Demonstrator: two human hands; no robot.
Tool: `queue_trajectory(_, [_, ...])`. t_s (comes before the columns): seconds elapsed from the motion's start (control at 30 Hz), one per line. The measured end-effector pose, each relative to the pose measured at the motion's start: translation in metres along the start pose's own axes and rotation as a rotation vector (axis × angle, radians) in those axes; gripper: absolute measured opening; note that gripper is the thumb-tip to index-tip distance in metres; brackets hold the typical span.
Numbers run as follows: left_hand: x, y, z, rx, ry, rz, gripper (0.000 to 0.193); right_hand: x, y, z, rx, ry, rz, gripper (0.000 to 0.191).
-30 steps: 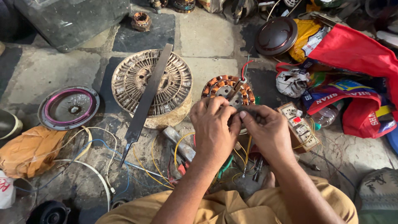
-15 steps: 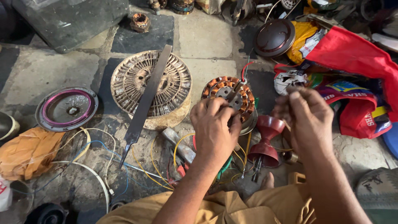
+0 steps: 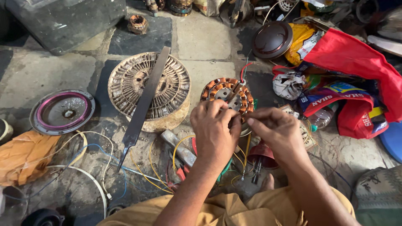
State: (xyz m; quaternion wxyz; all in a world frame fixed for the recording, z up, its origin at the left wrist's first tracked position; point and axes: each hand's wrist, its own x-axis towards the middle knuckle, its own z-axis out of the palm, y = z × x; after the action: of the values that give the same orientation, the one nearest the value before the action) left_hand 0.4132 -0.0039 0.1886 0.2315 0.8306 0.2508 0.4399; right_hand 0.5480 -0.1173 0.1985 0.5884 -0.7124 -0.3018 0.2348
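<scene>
A round motor stator (image 3: 226,93) with copper-coloured coils lies on the stone floor right in front of me, red and white wires rising from its far side. My left hand (image 3: 215,134) rests against the stator's near edge, fingers curled on it. My right hand (image 3: 276,129) meets the left at that edge with fingertips pinched together; whatever it pinches is too thin to make out. A dark red funnel-shaped part (image 3: 261,155) sits on the floor below my right hand.
A large round ribbed rotor (image 3: 125,81) with a long flat metal file (image 3: 144,102) across it lies to the left. A pink-rimmed metal cover (image 3: 63,111), loose coloured wires (image 3: 138,167), red-handled pliers (image 3: 181,171), a brown dome cover (image 3: 273,39) and red bags (image 3: 356,67) surround me.
My right hand had lifted away to the right, uncovering the red funnel part; it has now come back to the stator's edge beside my left hand.
</scene>
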Motion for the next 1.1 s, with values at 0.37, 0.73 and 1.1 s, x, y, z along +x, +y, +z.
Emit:
queue_trajectory(0.37, [-0.001,0.000,0.002,0.043,-0.014,-0.003,0.020,0.025,-0.017,0.019,-0.122,-0.059,-0.092,0.032])
queue_trajectory(0.73, [-0.002,0.002,0.002,-0.011,0.013,-0.019,0.013,0.023,-0.052,-0.030,-0.266,0.293,-0.326,0.025])
queue_trajectory(1.1, [-0.003,0.002,0.003,0.006,-0.011,0.002,0.019,0.022,-0.009,0.006,-0.201,-0.022,-0.044,0.018])
